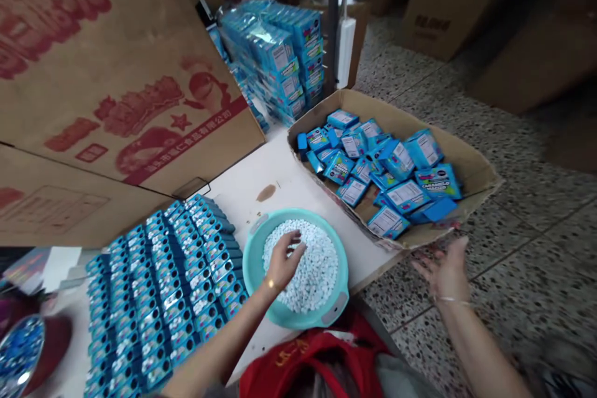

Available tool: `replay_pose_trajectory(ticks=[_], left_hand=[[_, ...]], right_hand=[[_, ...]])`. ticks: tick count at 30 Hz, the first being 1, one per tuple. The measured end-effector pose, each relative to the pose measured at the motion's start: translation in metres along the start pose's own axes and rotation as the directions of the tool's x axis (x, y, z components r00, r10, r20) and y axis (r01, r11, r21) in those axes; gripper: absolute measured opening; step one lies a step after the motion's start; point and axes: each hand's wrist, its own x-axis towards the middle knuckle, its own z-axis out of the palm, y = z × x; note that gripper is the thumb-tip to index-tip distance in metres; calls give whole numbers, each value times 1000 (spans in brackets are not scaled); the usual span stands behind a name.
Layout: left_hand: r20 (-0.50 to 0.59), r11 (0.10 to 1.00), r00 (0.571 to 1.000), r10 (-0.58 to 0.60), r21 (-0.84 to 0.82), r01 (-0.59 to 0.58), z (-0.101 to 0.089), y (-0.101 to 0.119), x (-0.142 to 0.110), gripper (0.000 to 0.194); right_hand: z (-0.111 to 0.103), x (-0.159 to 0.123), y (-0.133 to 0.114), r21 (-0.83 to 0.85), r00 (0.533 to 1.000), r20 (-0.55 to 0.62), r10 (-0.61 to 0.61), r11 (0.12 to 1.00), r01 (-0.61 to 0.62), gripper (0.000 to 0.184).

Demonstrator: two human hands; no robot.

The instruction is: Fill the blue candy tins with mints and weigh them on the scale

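Note:
My left hand (285, 261) is over a turquoise basin (252, 255) filled with small white candies (310, 280). Its fingers are slightly bent, the thumb stands apart from them, and I see nothing held. Just off the near right corner of a shallow cardboard tray (471, 168), my right hand (445, 270) is open with its fingers spread and nothing in them. Inside that tray lies a loose heap of small blue candy boxes (403, 196). Left of the basin stand tight rows of blue boxes (172, 298) with dark round holes; white candies lie on many of them.
A large printed carton (153, 99) rises behind the rows. Plastic-wrapped stacks of blue boxes (275, 50) stand at the back of the white table (261, 180). At the lower left is a dark red bowl (56, 342) with blue contents. Brown cartons (443, 6) sit on the speckled floor.

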Motion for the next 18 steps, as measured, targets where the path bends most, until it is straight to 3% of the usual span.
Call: replay_pose_trajectory(ticks=[2,4,5,7,9,10,11,14,18], left_hand=[[-53,994,999,4,110,2,-32,-18,-56,36],[-212,982,969,-130,108,156,-56,-45,-102,38],[-316,964,922,-223,69,257,-63,-59,-119,42],[-436,882,783,-443,-55,468,-67,-88,-144,51],[-447,766,636,-629,-221,603,-60,-109,-153,58],[-410,717,594,-693,-306,626,-54,-116,-153,60],[-357,687,587,-727,-386,616,-48,-120,-151,61],[-197,632,677,-709,-602,488,-29,-118,-136,59],[-137,580,721,-679,-702,412,-22,-99,-110,53]], right_hand=[[-5,-28,23,10,991,85,100,995,-101,73],[-4,-56,46,-106,937,287,198,979,-174,65],[0,-68,56,-180,884,384,266,961,-211,64],[10,-88,70,-288,779,523,346,932,-221,67],[21,-100,75,-339,710,597,374,919,-199,75],[26,-104,76,-347,691,620,372,920,-184,78],[31,-107,77,-344,677,641,361,924,-166,81],[42,-109,79,-311,661,686,304,944,-111,85],[54,-103,76,-244,686,690,232,966,-82,85]])
